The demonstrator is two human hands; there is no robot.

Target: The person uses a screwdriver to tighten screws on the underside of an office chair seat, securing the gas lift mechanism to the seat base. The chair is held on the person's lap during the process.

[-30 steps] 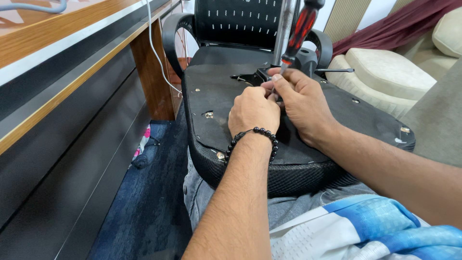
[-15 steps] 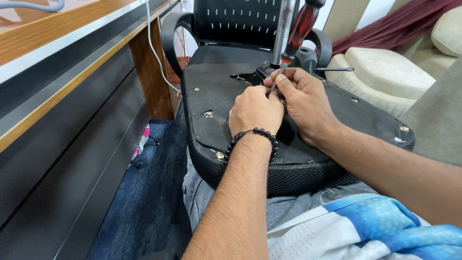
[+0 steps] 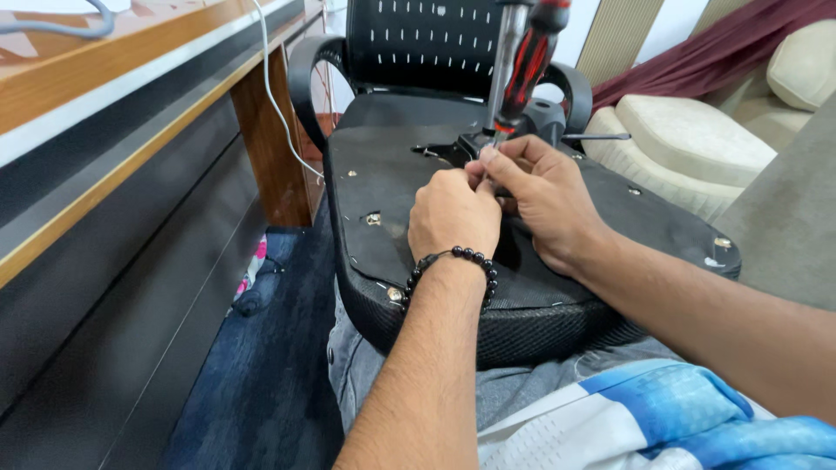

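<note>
An upturned black office chair seat [image 3: 392, 187] lies across my lap, its underside facing up. A screwdriver with a red and black handle [image 3: 533, 57] stands nearly upright at the seat's centre, beside a chrome gas cylinder [image 3: 506, 61]. My right hand [image 3: 544, 196] pinches the screwdriver's lower shaft with its fingertips. My left hand [image 3: 453, 213], with a black bead bracelet on the wrist, is curled into a fist pressed against the right fingers. What is inside the left fist is hidden.
A wooden desk [image 3: 131, 104] with a dark front panel runs along the left, with a white cable [image 3: 277, 104] hanging from it. A black mesh chair back with armrests [image 3: 418, 43] stands behind the seat. Cream cushions [image 3: 688, 130] lie at the right. Blue carpet [image 3: 252, 383] is below.
Both hands stay at the seat's centre. The right fingertips have shifted slightly on the screwdriver's shaft; the screwdriver remains upright.
</note>
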